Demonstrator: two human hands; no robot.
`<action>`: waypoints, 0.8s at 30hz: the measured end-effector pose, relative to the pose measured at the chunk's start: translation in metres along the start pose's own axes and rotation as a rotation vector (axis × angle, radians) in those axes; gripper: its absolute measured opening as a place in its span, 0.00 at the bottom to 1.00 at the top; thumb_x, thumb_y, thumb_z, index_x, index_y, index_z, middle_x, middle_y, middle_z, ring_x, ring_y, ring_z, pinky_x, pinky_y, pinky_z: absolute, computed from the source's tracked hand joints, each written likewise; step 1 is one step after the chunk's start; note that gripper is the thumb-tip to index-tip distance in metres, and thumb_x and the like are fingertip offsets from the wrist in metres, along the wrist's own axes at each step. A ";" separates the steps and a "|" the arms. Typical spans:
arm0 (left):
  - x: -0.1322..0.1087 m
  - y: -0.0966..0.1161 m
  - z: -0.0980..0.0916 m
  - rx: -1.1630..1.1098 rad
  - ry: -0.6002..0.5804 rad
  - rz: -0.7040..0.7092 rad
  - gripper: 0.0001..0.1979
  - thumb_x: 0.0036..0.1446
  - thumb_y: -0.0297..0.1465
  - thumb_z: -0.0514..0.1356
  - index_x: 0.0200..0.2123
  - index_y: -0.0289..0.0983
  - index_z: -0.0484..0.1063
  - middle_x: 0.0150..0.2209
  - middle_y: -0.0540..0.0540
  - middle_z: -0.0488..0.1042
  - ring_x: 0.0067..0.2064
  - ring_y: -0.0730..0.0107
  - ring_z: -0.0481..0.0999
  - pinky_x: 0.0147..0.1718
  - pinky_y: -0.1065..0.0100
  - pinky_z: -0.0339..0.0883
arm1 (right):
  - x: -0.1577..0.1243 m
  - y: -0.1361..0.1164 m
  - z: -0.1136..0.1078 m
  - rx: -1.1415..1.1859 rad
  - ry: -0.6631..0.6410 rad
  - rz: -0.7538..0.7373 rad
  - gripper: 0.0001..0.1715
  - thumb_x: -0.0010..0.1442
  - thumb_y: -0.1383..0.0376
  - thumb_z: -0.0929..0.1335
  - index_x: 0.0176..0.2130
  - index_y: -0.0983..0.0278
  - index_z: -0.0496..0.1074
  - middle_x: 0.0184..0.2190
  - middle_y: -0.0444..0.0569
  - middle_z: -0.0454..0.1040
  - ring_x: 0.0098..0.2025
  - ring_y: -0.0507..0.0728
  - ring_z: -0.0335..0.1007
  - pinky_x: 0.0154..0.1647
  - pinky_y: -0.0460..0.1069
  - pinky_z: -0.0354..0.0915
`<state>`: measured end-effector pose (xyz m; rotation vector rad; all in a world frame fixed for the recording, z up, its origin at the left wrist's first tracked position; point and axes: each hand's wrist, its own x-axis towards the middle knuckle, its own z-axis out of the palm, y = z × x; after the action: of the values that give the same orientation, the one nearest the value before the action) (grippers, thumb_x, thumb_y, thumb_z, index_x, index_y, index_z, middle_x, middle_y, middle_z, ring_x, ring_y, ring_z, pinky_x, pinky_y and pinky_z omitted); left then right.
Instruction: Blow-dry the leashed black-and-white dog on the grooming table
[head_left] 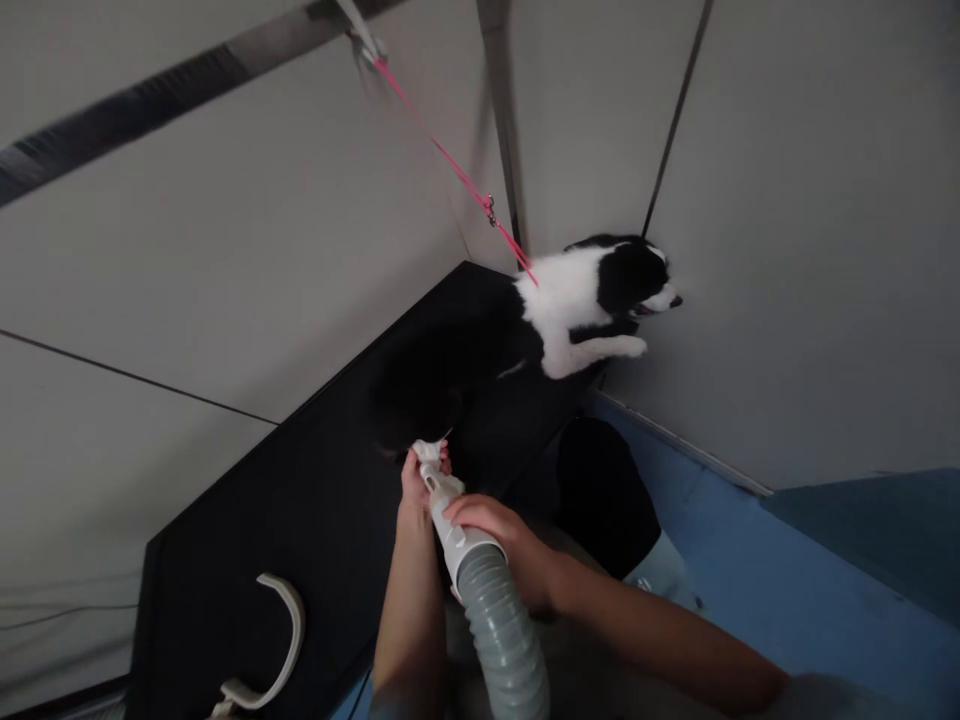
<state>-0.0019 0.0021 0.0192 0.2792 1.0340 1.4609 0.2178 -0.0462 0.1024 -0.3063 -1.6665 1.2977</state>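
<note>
A black and white dog (570, 300) stands on a black table (300, 520), facing the right wall, with a front paw lifted toward it. A pink leash (450, 160) runs from its neck up to an overhead bar. My left hand (415, 480) is closed on the dog's white hind paw (429, 450). My right hand (495, 540) grips the white nozzle (450, 510) of a grey ribbed blower hose (502, 630), aimed at that paw.
A white curved handle-shaped object (281, 630) lies on the table's near left part. Grey panelled walls (787, 250) close in the corner behind the dog. Blue flooring (750, 560) lies to the right, and my black-clad knee (607, 490) is beside the table edge.
</note>
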 end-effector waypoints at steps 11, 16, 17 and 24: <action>0.003 0.002 -0.019 0.087 0.118 0.000 0.23 0.48 0.47 0.66 0.29 0.30 0.74 0.16 0.56 0.59 0.15 0.82 0.55 0.14 0.76 0.48 | -0.021 -0.024 -0.034 -0.283 0.015 0.187 0.35 0.42 0.62 0.78 0.49 0.59 0.68 0.46 0.51 0.74 0.48 0.61 0.73 0.51 0.56 0.68; -0.009 -0.006 -0.022 0.153 0.085 -0.017 0.27 0.46 0.52 0.64 0.32 0.30 0.75 0.15 0.57 0.56 0.14 0.82 0.52 0.13 0.76 0.45 | -0.055 -0.062 -0.079 -0.632 0.240 0.514 0.21 0.50 0.68 0.71 0.45 0.59 0.69 0.38 0.48 0.75 0.39 0.59 0.73 0.42 0.54 0.68; -0.008 -0.001 -0.017 0.175 0.099 0.010 0.27 0.47 0.52 0.64 0.32 0.31 0.75 0.15 0.57 0.56 0.14 0.81 0.52 0.13 0.75 0.44 | -0.059 -0.063 -0.083 -0.605 0.286 0.488 0.24 0.50 0.68 0.72 0.47 0.58 0.68 0.41 0.49 0.74 0.41 0.60 0.73 0.44 0.55 0.68; -0.012 0.023 0.023 0.166 0.271 0.078 0.22 0.53 0.48 0.58 0.27 0.34 0.73 0.16 0.52 0.62 0.16 0.76 0.61 0.17 0.72 0.54 | -0.035 -0.055 -0.051 0.095 0.319 0.318 0.32 0.47 0.63 0.74 0.51 0.53 0.64 0.56 0.49 0.69 0.62 0.65 0.63 0.63 0.60 0.60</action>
<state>0.0010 0.0045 0.0536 0.2463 1.3801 1.5127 0.2948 -0.0611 0.1294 -0.7049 -1.3168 1.4674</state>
